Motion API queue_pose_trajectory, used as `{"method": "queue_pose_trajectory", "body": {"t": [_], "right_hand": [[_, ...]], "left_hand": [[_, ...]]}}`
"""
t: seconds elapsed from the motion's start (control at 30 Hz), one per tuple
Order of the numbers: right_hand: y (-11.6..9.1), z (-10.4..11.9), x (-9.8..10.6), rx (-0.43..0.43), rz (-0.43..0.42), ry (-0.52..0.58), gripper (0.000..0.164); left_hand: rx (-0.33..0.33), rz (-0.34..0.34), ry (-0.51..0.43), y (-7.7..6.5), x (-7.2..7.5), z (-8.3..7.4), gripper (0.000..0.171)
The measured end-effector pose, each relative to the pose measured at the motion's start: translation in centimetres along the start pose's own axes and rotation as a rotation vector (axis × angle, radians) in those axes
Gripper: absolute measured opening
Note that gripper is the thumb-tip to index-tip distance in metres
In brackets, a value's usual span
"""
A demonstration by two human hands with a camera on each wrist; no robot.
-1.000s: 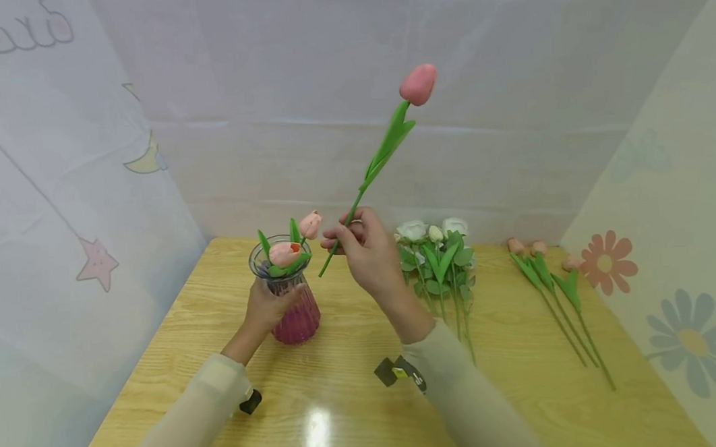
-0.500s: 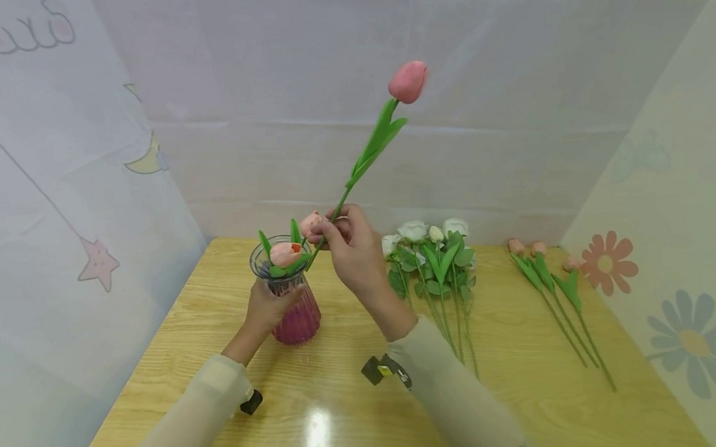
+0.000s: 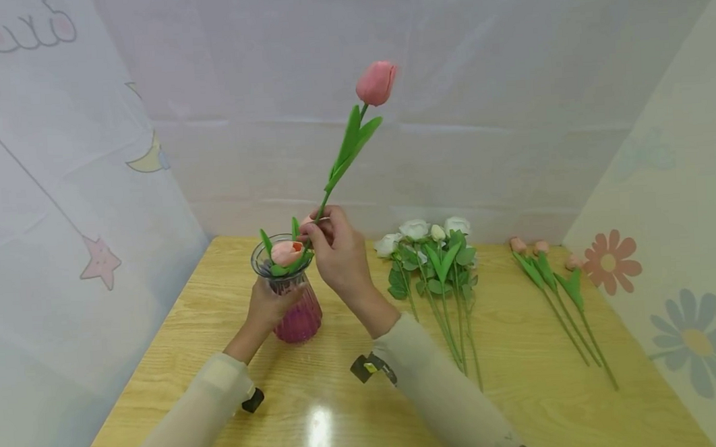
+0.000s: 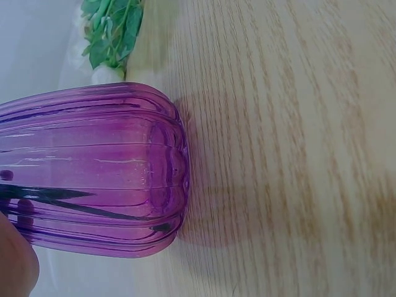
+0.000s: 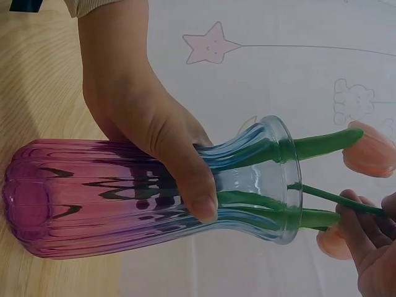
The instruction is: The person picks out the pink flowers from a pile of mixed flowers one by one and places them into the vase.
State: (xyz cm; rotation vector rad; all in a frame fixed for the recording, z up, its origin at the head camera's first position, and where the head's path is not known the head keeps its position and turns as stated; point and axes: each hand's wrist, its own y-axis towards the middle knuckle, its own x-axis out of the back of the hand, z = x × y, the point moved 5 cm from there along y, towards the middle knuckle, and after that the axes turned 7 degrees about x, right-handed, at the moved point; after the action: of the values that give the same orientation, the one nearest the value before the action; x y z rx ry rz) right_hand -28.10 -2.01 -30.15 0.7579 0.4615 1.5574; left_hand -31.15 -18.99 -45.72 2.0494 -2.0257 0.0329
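Note:
My left hand (image 3: 267,307) grips the neck of a ribbed glass vase (image 3: 300,321), blue at the rim and purple-pink below, upright on the table. Two pale pink tulips (image 3: 286,253) stand in it, one partly hidden behind my right fingers. My right hand (image 3: 340,257) pinches the lower stem of a darker pink tulip (image 3: 376,84), its head high and leaning right. In the right wrist view, that green stem (image 5: 334,197) has its lower end at the vase mouth, just past the rim. The left wrist view shows dark stem ends (image 4: 80,201) through the purple glass.
White roses (image 3: 415,230) with green leaves lie on the wooden table (image 3: 369,439) right of the vase, stems toward me. Several pale pink tulips (image 3: 570,286) lie farther right. Printed cloth walls (image 3: 253,87) enclose the back and sides.
My right hand has moved left and slightly down with the darker pink tulip, bringing its stem end from beside the vase to the mouth. My left hand stays on the vase.

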Motion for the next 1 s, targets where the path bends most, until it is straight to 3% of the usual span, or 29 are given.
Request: {"method": "queue_pose_trajectory", "body": {"t": [0.47, 0.87, 1.0], "right_hand": [[0.4, 0.2, -1.2, -0.016, 0.13, -0.184, 0.018], [0.6, 0.6, -1.3, -0.098, 0.182, -0.158, 0.022], [0.6, 0.7, -1.2, -0.161, 0.218, -0.193, 0.023]], "left_hand": [[0.016, -0.004, -0.007, -0.1, -0.1, 0.0, 0.079], [0.074, -0.002, 0.021, -0.2, -0.1, 0.3, 0.079], [0.054, -0.006, 0.037, -0.1, 0.0, 0.1, 0.079]]}}
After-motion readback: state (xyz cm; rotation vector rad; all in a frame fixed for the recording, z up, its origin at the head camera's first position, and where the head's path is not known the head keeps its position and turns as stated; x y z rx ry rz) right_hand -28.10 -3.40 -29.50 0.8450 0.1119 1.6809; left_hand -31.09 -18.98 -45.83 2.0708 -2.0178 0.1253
